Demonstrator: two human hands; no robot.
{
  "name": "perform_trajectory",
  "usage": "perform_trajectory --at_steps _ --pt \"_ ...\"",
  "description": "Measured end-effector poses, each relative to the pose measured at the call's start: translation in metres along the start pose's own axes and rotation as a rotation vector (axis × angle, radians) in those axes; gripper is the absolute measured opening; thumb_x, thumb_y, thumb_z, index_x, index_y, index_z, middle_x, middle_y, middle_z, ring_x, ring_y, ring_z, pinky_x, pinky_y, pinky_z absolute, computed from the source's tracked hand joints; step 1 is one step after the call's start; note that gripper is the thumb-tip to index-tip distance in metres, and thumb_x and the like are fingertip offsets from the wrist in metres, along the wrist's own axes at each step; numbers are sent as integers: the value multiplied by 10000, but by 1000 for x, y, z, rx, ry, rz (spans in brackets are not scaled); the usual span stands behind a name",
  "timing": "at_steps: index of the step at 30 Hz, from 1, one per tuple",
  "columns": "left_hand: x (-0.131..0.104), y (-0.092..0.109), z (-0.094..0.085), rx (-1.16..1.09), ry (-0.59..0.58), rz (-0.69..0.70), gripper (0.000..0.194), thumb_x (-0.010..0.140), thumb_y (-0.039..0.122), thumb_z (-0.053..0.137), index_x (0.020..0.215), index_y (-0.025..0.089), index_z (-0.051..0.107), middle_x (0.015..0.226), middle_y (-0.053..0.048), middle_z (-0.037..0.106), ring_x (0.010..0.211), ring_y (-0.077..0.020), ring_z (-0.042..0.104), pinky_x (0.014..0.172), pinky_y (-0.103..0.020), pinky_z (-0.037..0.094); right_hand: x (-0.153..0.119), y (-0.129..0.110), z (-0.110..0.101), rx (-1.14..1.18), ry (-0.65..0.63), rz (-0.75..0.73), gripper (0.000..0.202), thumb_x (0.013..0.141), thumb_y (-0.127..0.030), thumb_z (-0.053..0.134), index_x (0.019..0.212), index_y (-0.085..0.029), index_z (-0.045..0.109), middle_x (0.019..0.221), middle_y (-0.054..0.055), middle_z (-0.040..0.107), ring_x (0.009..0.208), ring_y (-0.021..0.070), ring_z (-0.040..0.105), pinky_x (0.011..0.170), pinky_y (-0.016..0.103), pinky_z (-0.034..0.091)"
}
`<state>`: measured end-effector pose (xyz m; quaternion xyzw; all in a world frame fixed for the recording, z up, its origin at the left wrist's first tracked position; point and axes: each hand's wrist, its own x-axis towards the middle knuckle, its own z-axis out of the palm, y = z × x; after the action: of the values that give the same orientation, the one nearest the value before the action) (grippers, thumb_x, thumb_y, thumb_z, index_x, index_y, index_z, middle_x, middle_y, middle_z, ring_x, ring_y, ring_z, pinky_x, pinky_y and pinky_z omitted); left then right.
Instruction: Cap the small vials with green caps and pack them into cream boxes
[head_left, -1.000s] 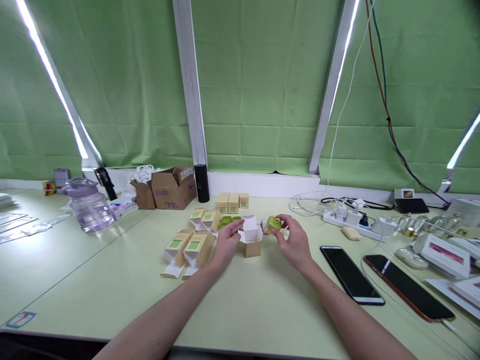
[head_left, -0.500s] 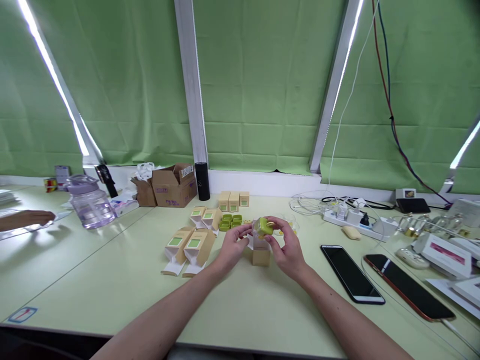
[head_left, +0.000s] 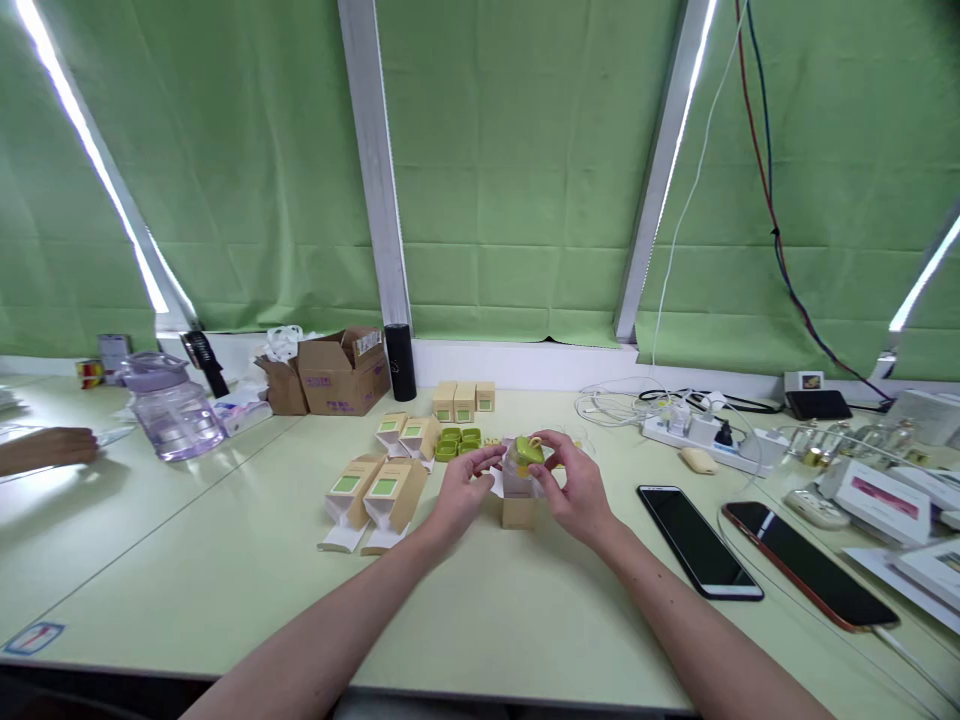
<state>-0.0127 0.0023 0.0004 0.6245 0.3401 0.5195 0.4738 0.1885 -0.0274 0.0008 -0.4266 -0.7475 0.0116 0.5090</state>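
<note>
A small kraft box (head_left: 518, 512) stands upright with its top open in front of me. At its mouth is a green-topped item (head_left: 529, 450) with a yellowish loop, pinched in the fingers of my right hand (head_left: 571, 485). My left hand (head_left: 466, 492) is at the left side of the box, its fingertips against the opened flap and wall. Left of it lie several open kraft boxes (head_left: 394, 497) with green labels and white flaps. Small green pieces (head_left: 457, 442) sit behind my left hand, and closed kraft boxes (head_left: 464, 401) stand farther back.
Two phones (head_left: 699, 543) lie at the right, near a power strip (head_left: 705, 447) with tangled cables. A large water jug (head_left: 174, 410), a cardboard carton (head_left: 345, 375) and a black cylinder (head_left: 400, 363) stand at the left and back. Another person's hand (head_left: 60, 447) rests at the far left.
The green-topped item has turned more upright and sits lower, over the box's mouth. My right hand moved with it; my left hand stays beside the box. The view shifted slightly.
</note>
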Motion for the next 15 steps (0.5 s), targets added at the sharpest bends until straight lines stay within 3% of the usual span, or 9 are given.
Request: perform_trajectory --at_steps 10,15 --pt "1 0 -1 -10 14 -17 516 649 124 590 1139 127 754 1215 -145 757 1133 -293 689 1033 -422 519 -3 -1 -2 -75 -93 -48 281 885 -266 624 1159 -242 568 906 46 724 771 253 654 771 390 453" --pt "0 1 0 -7 22 -24 521 642 131 588 1138 126 750 1221 -145 754 1106 -284 691 1008 -416 530 -3 -4 -3 -74 -165 -24 244 855 -238 621 1093 -239 566 884 37 701 765 238 621 754 368 419"
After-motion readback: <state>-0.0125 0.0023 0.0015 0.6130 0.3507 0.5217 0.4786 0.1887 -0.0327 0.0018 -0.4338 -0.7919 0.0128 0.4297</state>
